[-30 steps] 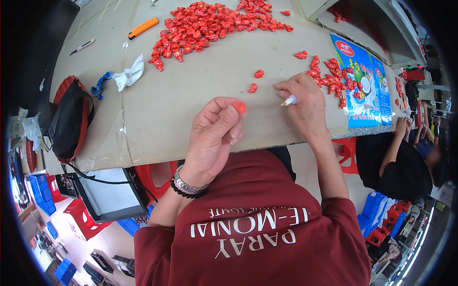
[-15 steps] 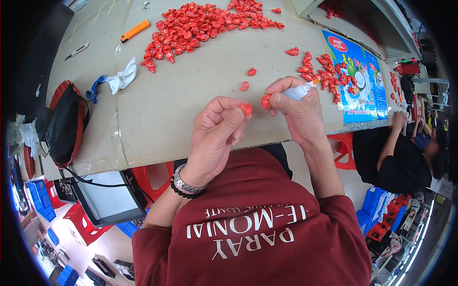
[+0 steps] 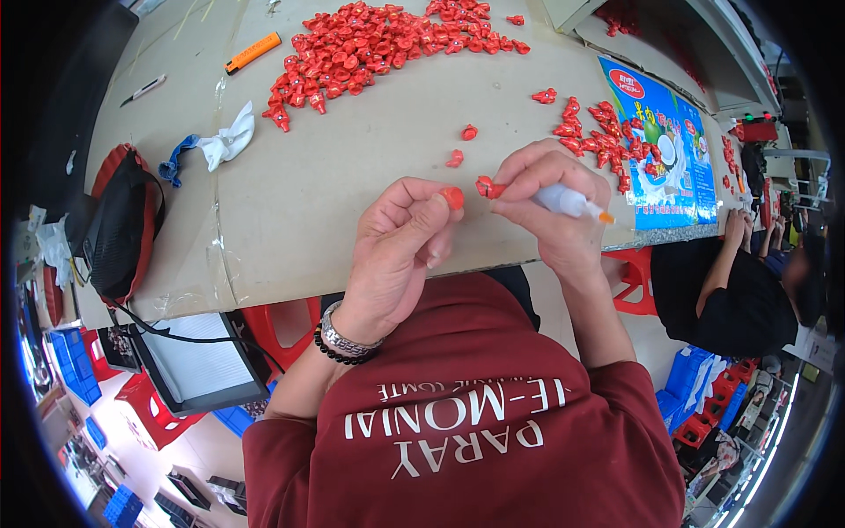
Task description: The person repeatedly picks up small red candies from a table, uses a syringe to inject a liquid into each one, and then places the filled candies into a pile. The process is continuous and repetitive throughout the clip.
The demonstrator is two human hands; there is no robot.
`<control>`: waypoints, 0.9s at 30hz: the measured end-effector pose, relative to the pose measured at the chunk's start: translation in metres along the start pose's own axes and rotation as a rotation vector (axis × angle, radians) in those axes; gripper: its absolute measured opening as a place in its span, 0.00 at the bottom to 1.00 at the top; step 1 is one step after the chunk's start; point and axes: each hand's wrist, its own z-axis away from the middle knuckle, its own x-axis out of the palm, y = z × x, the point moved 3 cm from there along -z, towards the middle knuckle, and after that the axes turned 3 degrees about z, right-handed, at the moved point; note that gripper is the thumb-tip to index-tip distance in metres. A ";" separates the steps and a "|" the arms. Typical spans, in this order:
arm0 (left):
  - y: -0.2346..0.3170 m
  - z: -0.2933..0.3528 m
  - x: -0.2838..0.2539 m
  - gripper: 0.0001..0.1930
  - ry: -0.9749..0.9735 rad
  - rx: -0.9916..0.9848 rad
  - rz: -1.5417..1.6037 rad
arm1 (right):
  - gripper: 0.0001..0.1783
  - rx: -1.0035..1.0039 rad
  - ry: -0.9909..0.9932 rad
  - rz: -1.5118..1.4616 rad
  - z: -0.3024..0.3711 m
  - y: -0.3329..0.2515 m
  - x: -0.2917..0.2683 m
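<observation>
Between thumb and forefinger, my left hand (image 3: pixel 400 233) pinches a small rounded red plastic piece (image 3: pixel 452 198). Facing it across a narrow gap, my right hand (image 3: pixel 559 198) holds another small red piece (image 3: pixel 489 187) at its fingertips. A white squeeze bottle with an orange tip (image 3: pixel 568 201) is also tucked in that right hand, its tip pointing right, away from the red pieces. Two loose red pieces, one (image 3: pixel 469 132) farther off and one (image 3: pixel 454 158) nearer, lie on the table just beyond my hands.
A big heap of red pieces (image 3: pixel 370 48) covers the far table. More red figures (image 3: pixel 606 141) lie beside a blue printed sheet (image 3: pixel 673 158). Toward the left are an orange box cutter (image 3: pixel 253 54), a pen (image 3: pixel 143 90), a white-and-blue cloth (image 3: pixel 224 141) and a black-red bag (image 3: pixel 125 229). Another person sits at right.
My right hand has turned, swinging the bottle's orange tip from up beyond the hand to down at the right. Its red piece now shows more of its side. My left hand stays nearly still.
</observation>
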 end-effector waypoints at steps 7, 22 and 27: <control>0.001 0.000 0.000 0.06 -0.013 0.004 -0.019 | 0.12 -0.208 -0.017 0.277 -0.001 -0.015 0.009; -0.001 0.002 0.002 0.05 -0.011 0.035 -0.035 | 0.12 -0.311 0.008 0.346 0.002 -0.013 0.015; 0.000 0.003 0.003 0.04 0.001 0.082 -0.102 | 0.12 -0.316 -0.001 0.350 0.002 -0.012 0.015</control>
